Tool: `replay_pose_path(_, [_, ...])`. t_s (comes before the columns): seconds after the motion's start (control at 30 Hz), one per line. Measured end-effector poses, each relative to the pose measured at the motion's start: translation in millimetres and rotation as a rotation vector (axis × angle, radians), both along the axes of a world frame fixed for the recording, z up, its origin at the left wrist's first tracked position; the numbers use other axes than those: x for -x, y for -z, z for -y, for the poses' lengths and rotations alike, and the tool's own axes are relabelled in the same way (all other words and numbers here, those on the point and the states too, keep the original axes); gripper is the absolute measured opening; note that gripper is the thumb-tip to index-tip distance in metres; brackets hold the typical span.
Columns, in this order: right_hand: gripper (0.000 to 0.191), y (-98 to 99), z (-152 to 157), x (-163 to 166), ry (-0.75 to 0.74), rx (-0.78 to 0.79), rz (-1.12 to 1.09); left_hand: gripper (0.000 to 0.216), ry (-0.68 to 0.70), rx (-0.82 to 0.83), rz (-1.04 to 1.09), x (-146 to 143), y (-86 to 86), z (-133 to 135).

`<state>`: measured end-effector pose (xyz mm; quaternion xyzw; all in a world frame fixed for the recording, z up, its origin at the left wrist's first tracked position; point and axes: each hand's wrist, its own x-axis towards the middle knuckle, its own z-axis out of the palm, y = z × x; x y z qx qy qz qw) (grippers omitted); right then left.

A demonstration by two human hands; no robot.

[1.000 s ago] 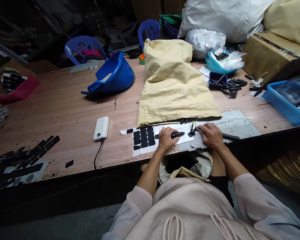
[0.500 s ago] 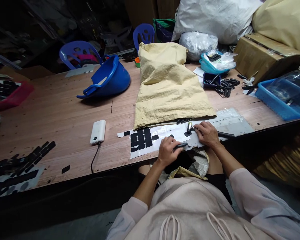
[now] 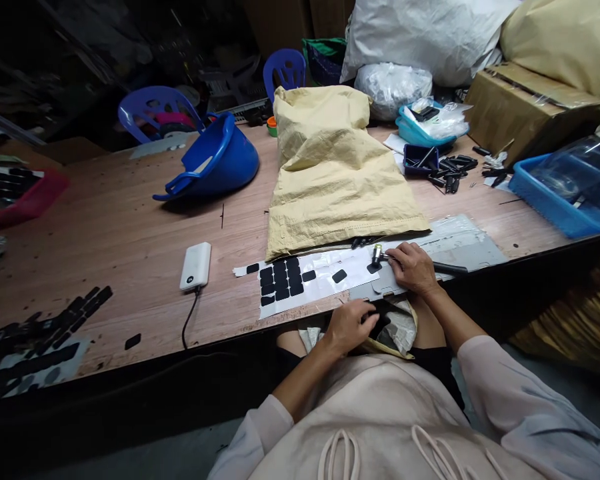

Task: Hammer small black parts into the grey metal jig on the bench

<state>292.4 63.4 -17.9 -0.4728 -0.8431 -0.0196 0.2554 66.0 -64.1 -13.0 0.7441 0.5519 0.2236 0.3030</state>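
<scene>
My right hand point(image 3: 411, 267) rests on the near table edge, fingers closed on a small hammer point(image 3: 378, 254) whose black handle runs out to the right. The hammer head sits beside a black pad point(image 3: 373, 268) on a white backing sheet point(image 3: 320, 277). A block of several black pads point(image 3: 281, 279) and a single black pad point(image 3: 339, 275) lie on the sheet. My left hand point(image 3: 353, 325) is below the table edge over an open bag point(image 3: 397, 331) in my lap, fingers curled; what they hold is hidden.
A tan sack point(image 3: 330, 170) lies behind the sheet. A white power bank point(image 3: 196, 266) with a cable sits to the left, an overturned blue basin point(image 3: 215, 159) beyond it. Blue trays point(image 3: 560, 200) and black parts point(image 3: 453, 165) crowd the right; black pads point(image 3: 40, 330) the near left.
My left hand carried a black stick-shaped part from the sheet back off the table edge and down to the bag in my lap. The right hand stayed put with the hammer.
</scene>
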Motion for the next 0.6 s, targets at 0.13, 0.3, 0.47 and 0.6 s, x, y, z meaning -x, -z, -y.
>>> replay_pose_path(0.13, [0.023,0.5,0,0,0.001,-0.004,0.005,0.016,-0.327,-0.181,0.05,1,-21.0,-69])
replay_pose_path(0.3, [0.022,0.0,-1,0,-0.011,0.005,0.004,0.014,-0.544,-0.109,-0.088,-5,-25.7,-142])
replay_pose_path(0.47, [0.021,-0.7,0,-1,-0.011,0.012,-0.016,0.006,-0.534,-0.009,-0.149,-4,-28.0,-148])
replay_pose_path(0.6, [0.022,-1.1,0,-1,-0.003,0.015,-0.017,0.008,-0.464,-0.044,-0.116,20,-24.9,-124])
